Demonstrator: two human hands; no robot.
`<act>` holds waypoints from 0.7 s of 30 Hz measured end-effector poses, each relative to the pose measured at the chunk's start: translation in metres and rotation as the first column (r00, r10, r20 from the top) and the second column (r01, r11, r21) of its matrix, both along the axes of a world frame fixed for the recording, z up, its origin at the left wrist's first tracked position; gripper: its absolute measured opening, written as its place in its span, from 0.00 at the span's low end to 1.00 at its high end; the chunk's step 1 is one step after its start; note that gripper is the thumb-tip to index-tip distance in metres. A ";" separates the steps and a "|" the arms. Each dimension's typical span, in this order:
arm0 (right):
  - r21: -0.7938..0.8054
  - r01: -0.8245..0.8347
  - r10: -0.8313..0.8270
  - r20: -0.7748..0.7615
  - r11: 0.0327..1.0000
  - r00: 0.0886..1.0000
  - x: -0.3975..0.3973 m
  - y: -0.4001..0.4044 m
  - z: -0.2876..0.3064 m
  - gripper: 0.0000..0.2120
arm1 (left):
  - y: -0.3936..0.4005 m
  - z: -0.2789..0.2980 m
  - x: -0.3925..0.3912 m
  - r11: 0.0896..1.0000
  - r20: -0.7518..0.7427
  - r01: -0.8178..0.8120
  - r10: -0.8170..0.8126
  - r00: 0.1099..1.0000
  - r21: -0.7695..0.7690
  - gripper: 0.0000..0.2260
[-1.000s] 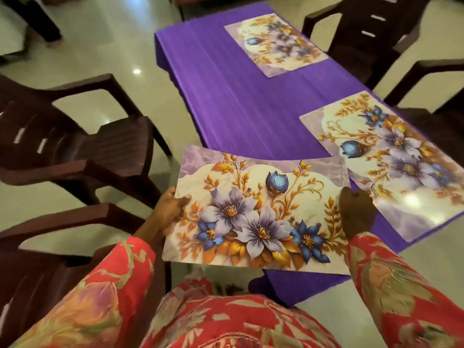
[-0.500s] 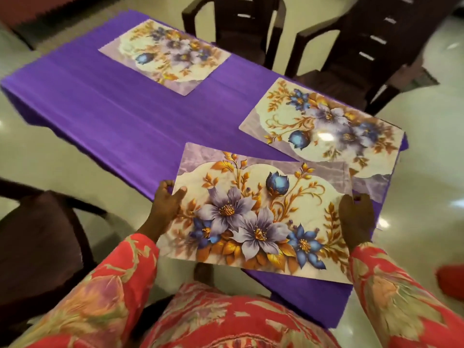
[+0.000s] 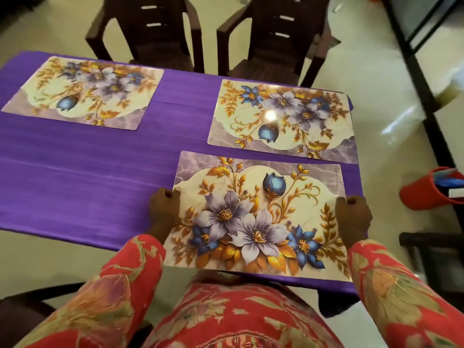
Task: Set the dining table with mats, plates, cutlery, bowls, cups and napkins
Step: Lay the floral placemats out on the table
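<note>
A third mat goes down on the purple table.

Head view: the left hand (image 3: pixel 164 212) and right hand (image 3: pixel 352 217) each pinch a short edge of the near mat (image 3: pixel 258 217), at 6 o'clock on the table (image 3: pixel 88 167). Two more mats already lie at 11 o'clock (image 3: pixel 85 91) and 1 o'clock (image 3: pixel 283 119). Plates, cutlery, bowls, cups and napkins are not out yet.

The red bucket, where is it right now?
In the head view, the red bucket sits on the floor at the right edge, just off the right end of the purple table, beyond the right hand.
</note>
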State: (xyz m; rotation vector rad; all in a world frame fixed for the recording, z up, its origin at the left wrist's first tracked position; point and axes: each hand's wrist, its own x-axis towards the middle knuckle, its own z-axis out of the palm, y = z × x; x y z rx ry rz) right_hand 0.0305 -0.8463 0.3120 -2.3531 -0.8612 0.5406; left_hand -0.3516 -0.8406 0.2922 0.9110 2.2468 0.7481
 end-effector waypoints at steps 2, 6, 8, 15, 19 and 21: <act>-0.030 -0.002 0.003 0.005 1.000 1.000 0.004 -0.005 -0.001 0.14 | 0.005 -0.004 0.002 1.000 -0.014 0.017 -0.017 1.000 0.002 0.12; -0.056 0.053 -0.054 -0.013 0.997 0.998 0.010 -0.014 -0.003 0.14 | 0.014 -0.005 0.009 0.999 -0.004 -0.015 0.016 1.000 0.050 0.11; -0.063 0.057 -0.059 -0.023 0.996 0.998 0.013 -0.017 -0.003 0.14 | 0.017 -0.005 0.012 0.999 -0.009 -0.016 0.017 1.000 0.049 0.12; -0.069 0.084 -0.089 -0.068 0.994 0.994 0.022 -0.019 0.000 0.15 | 0.022 -0.001 0.016 0.998 0.013 -0.066 0.066 0.998 0.006 0.11; -0.055 0.067 -0.072 -0.087 0.996 0.994 0.026 -0.019 0.002 0.14 | 0.017 -0.001 0.011 0.999 0.042 -0.047 0.048 0.998 -0.028 0.11; -0.054 0.064 -0.068 -0.091 0.997 0.993 0.027 -0.018 0.003 0.14 | 0.015 -0.005 0.007 0.998 0.079 -0.064 0.065 0.995 -0.016 0.11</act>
